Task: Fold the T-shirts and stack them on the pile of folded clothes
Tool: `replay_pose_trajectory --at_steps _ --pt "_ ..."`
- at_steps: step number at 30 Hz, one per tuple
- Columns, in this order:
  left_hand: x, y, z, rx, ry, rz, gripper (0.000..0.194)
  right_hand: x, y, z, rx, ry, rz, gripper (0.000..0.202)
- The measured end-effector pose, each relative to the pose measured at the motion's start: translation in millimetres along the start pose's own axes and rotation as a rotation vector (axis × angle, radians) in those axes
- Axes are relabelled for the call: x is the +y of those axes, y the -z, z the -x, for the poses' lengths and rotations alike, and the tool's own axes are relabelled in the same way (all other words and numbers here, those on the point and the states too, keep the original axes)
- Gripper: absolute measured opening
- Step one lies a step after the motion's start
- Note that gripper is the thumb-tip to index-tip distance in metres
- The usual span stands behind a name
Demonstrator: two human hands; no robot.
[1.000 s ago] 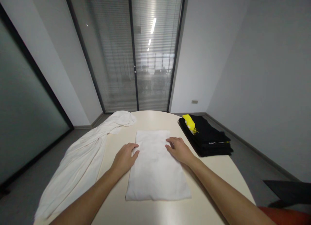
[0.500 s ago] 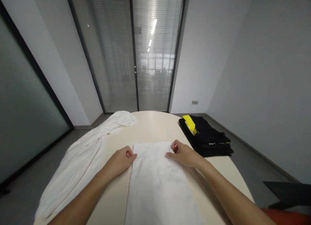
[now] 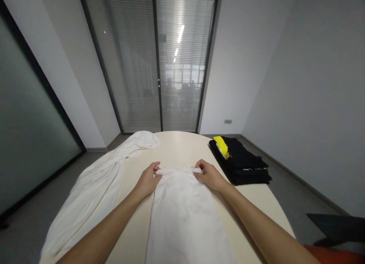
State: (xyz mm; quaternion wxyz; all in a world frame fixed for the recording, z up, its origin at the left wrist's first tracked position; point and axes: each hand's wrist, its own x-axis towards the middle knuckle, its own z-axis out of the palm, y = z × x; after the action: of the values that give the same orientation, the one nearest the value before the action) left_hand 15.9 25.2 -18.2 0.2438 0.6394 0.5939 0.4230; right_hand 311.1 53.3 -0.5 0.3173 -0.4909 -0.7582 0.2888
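Observation:
A long white folded cloth (image 3: pixel 185 214) lies lengthwise on the cream table (image 3: pixel 182 148), running toward me past the lower edge of the view. At its far left corner, my left hand (image 3: pixel 148 179) pinches the edge between thumb and fingers. My right hand (image 3: pixel 209 175) grips the far right corner the same way. Between the two hands the far edge is bunched and slightly raised. Whether the cloth is a garment or a plain piece of fabric, I cannot tell.
Another white cloth (image 3: pixel 94 188) lies loosely heaped along the table's left side. On the right is a stack of folded black cloth (image 3: pixel 242 157) with a yellow fringed piece (image 3: pixel 221 146) on it. A dark and orange chair (image 3: pixel 339 233) stands at lower right.
Both hands have closed on the far corners and moved slightly inward and away from me. The far edge, flat before, is now gathered and lifted a little.

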Motion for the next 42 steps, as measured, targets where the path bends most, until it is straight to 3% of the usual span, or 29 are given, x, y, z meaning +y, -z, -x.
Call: replay_pose_trajectory --at_steps 5,10,14,17,24,27,30,34,38,42 --pt "25.5 11.8 6.8 -0.054 0.089 0.112 0.034 -15.1 9.7 4.6 0.033 -0.012 0.085 0.041" --pt "38.6 20.9 19.3 -0.132 0.158 0.247 0.025 -34.8 21.9 16.0 0.013 -0.027 0.237 0.019" --pt "35.3 20.0 24.1 -0.147 0.072 0.242 0.026 -31.4 16.7 21.7 -0.074 -0.128 0.011 0.019" --pt "33.5 16.5 19.8 -0.088 0.032 0.264 0.028 -22.7 7.7 18.1 -0.045 -0.206 -0.221 0.026" --pt "44.7 12.8 2.1 0.13 -0.02 0.227 0.027 -29.2 5.1 8.5 0.085 0.055 -0.242 0.03" --pt "52.9 15.3 6.1 0.123 -0.047 0.275 0.028 -37.3 11.0 11.6 0.072 0.107 -0.235 0.029" --pt "61.8 22.1 17.8 0.072 -0.088 0.246 0.03 -45.4 23.5 18.3 -0.003 0.087 -0.229 0.03" --pt "72.8 38.2 35.0 -0.047 -0.147 0.073 0.027 -56.3 48.0 29.9 -0.198 -0.016 -0.31 0.035" --pt "80.4 57.7 45.2 -0.323 -0.175 -0.037 0.02 -61.6 66.1 38.5 -0.447 -0.05 -0.354 0.038" --pt "82.0 68.4 48.9 -0.609 -0.129 -0.095 0.019 -61.8 68.0 42.5 -0.687 -0.047 -0.322 0.033"
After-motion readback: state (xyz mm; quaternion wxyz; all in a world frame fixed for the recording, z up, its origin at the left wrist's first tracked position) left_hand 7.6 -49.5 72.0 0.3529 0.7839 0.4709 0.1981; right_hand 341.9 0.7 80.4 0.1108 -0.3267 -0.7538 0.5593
